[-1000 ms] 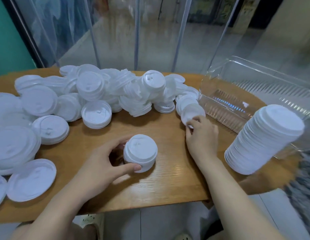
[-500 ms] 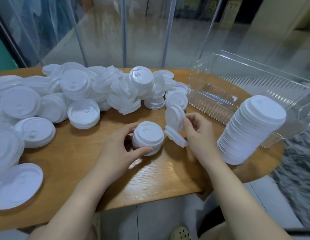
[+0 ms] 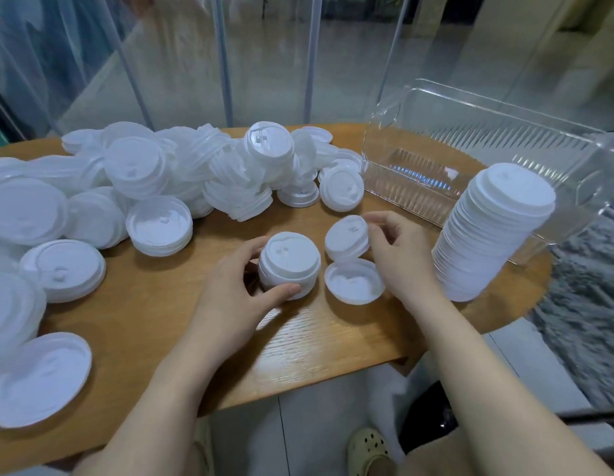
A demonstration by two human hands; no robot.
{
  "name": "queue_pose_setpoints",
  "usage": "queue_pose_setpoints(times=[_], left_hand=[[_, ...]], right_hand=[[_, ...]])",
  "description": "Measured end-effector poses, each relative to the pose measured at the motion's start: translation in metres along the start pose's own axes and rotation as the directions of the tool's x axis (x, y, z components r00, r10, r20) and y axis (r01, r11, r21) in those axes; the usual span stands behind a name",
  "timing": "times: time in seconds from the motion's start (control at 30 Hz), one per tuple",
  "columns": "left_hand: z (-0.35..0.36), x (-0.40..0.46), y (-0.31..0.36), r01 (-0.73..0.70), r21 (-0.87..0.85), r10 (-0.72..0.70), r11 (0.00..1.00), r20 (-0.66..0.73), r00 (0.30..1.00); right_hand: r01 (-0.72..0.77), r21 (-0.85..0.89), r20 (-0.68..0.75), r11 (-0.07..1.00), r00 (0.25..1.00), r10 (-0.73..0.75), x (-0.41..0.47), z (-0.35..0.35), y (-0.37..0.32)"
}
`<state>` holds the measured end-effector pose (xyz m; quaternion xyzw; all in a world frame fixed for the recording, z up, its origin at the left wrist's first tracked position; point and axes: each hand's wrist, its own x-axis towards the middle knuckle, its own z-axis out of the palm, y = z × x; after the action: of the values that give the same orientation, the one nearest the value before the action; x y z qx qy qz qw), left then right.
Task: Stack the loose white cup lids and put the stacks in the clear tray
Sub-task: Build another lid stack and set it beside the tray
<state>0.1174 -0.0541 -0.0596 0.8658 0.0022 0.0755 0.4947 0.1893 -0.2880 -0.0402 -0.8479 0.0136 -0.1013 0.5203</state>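
Note:
My left hand [image 3: 235, 286] grips a short stack of white lids [image 3: 289, 264] standing on the wooden table [image 3: 154, 324]. My right hand [image 3: 398, 255] pinches a single white lid [image 3: 346, 238], tilted on edge just right of that stack. Another lid [image 3: 353, 282] lies upside down on the table under it. A tall leaning stack of lids [image 3: 494, 231] stands to the right, against the clear tray [image 3: 470, 152]. I see no lids inside the tray. A big heap of loose lids [image 3: 202, 173] covers the table's back and left.
Larger white lids [image 3: 41, 376] lie along the table's left edge. The table's front edge runs just under my forearms, and the tray sits at its far right corner. Clear plastic curtains hang behind the table. A foot in a pale clog [image 3: 369, 451] shows below.
My right hand brought two lids from the heap toward the short stack. One now lies upside down on the table; the other stays pinched in my fingers. My left hand kept its grip.

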Motion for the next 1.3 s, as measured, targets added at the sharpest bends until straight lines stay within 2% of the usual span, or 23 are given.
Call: queue_pose_setpoints(times=[0.13,0.37,0.5,0.57,0.63,0.73,0.83,0.97,1.3], left_hand=[[0.002,-0.002,0.002,-0.004,0.0,0.004,1.0,0.002,1.0],[0.006,0.002,0.004,-0.013,0.017,0.013,1.0,0.01,1.0],[0.006,-0.002,0.007,-0.017,0.008,0.017,1.0,-0.009,1.0],[0.006,-0.002,0.008,-0.007,-0.008,0.007,1.0,-0.01,1.0],[0.006,-0.002,0.007,-0.002,-0.013,0.001,1.0,-0.019,1.0],[0.006,-0.003,0.006,0.004,-0.017,-0.005,1.0,-0.023,1.0],[0.005,-0.003,0.008,0.0,-0.033,-0.001,0.999,-0.013,1.0],[0.004,-0.004,0.007,0.007,-0.034,-0.008,0.999,-0.002,1.0],[0.004,-0.005,0.005,0.012,-0.022,-0.012,1.0,-0.018,1.0]], right_hand=[[-0.07,-0.028,0.071,0.997,0.995,0.072,0.003,-0.008,0.011],[0.022,-0.238,0.167,0.971,0.986,0.019,0.012,-0.009,0.019],[0.095,-0.291,0.137,0.952,0.989,-0.057,0.019,-0.005,0.015],[0.131,-0.245,0.076,0.961,0.99,-0.115,0.022,-0.007,0.012],[0.164,-0.125,0.046,0.979,0.986,-0.159,0.021,-0.006,0.004],[0.262,0.001,0.162,0.965,0.952,-0.259,0.01,0.002,-0.008],[0.359,0.001,0.296,0.934,0.892,-0.343,-0.003,0.013,-0.015],[0.377,-0.028,0.395,0.926,0.855,-0.336,-0.008,0.024,-0.015],[0.399,-0.046,0.441,0.916,0.831,-0.34,-0.013,0.032,-0.012]])
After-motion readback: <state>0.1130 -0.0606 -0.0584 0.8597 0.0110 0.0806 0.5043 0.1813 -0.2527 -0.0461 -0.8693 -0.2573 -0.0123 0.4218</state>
